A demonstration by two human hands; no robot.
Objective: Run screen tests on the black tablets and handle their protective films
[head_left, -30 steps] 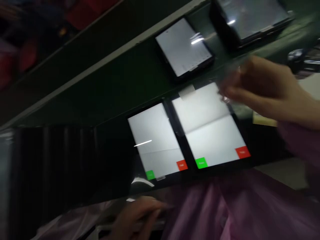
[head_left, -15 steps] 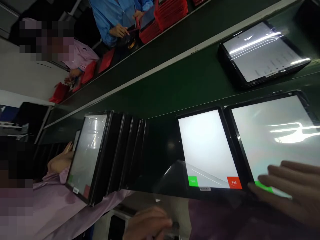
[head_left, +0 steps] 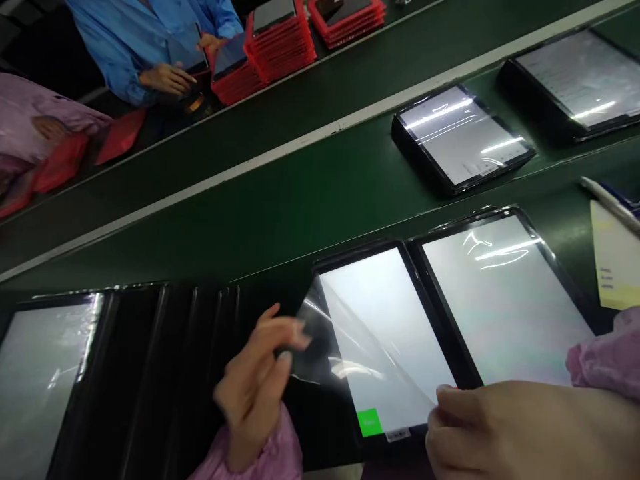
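Observation:
A tablet (head_left: 395, 313) with a lit white screen lies in front of me, a green button at its lower left. A sheet of clear film (head_left: 367, 357) crosses its lower-left part and sticks out past the left edge, with a diagonal edge across the screen. My left hand (head_left: 260, 380), slightly blurred, is closed at the fingertips on the film's outer edge, left of the tablet. My right hand (head_left: 505, 427) is curled at the tablet's lower right corner, its fingertips pinched where the film's edge ends. It covers the tablet's lower right corner.
A second lit tablet (head_left: 505, 300) lies against the first on the right. Tilted tablets (head_left: 43, 380) overlap in a row at left. Thick tablet stacks (head_left: 460, 140) (head_left: 585, 80) stand behind. A pen (head_left: 610, 203) rests on notes (head_left: 615, 253). Across the bench, a co-worker (head_left: 155, 53) handles items beside red stacks (head_left: 280, 47).
My left hand has risen to the tablet's left side with the film. My right hand has moved from above the right tablet to the left tablet's lower right corner. The view has shifted right.

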